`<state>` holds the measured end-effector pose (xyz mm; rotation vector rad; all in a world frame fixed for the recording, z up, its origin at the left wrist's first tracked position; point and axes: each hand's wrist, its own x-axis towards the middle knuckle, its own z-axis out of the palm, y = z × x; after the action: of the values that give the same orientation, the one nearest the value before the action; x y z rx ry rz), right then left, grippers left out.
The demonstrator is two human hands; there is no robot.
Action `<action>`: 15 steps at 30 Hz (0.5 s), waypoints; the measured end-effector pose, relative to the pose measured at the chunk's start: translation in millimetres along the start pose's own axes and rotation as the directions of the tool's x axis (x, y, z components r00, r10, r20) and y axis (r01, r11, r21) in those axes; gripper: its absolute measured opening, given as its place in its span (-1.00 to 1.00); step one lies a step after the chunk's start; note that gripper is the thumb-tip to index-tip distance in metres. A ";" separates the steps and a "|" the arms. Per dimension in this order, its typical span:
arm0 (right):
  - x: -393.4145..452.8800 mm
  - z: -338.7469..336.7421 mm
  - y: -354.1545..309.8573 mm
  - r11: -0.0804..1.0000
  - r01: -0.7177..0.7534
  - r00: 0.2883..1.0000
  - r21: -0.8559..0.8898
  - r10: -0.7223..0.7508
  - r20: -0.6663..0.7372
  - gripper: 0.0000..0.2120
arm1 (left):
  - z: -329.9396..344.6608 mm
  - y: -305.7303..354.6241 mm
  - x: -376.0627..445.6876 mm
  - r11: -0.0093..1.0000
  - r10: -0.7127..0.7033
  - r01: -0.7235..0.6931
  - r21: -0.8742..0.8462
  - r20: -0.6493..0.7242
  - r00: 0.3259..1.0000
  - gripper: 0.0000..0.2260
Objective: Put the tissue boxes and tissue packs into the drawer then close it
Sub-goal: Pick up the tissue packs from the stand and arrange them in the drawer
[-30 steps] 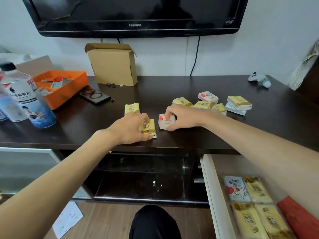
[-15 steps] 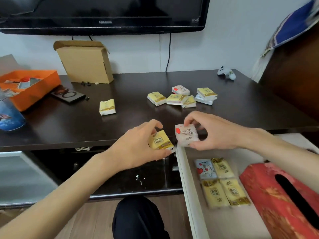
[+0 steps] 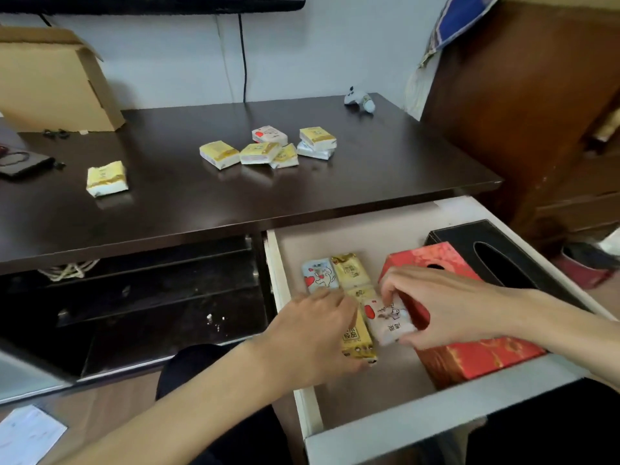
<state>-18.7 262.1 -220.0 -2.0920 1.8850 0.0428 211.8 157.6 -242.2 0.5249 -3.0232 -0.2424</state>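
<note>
Yellow pack (image 3: pixel 358 340) in left hand (image 3: pixel 312 340), white pack (image 3: pixel 389 319) in right hand (image 3: pixel 449 307), both gripped, lowering into open drawer (image 3: pixel 416 427); next, release, then fetch counter (image 3: pixel 188 199) packs.

White wall (image 3: pixel 335 45) behind, black cable (image 3: pixel 244 55) hanging down it from the TV (image 3: pixel 151 1) at top edge. Dark glossy TV stand (image 3: pixel 369 169) runs across the frame, open black shelf (image 3: pixel 151 297) underneath; brown wooden cabinet (image 3: pixel 523 112) just beside its right end, blue cloth (image 3: pixel 463 18) draped on top. Wood-look floor (image 3: pixel 110 407) lower left, even soft light.
</note>
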 end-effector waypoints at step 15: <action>0.4 26.9 -7.3 0.940 0.142 0.989 -0.309 -0.125 0.073 -0.60 | 29.9 22.7 9.9 1.000 0.026 -0.025 -0.008 0.188 0.982 -0.42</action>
<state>-6.4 269.2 -243.9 -2.3947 1.7969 0.3864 192.3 179.6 -267.5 0.4880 -3.2087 -0.3155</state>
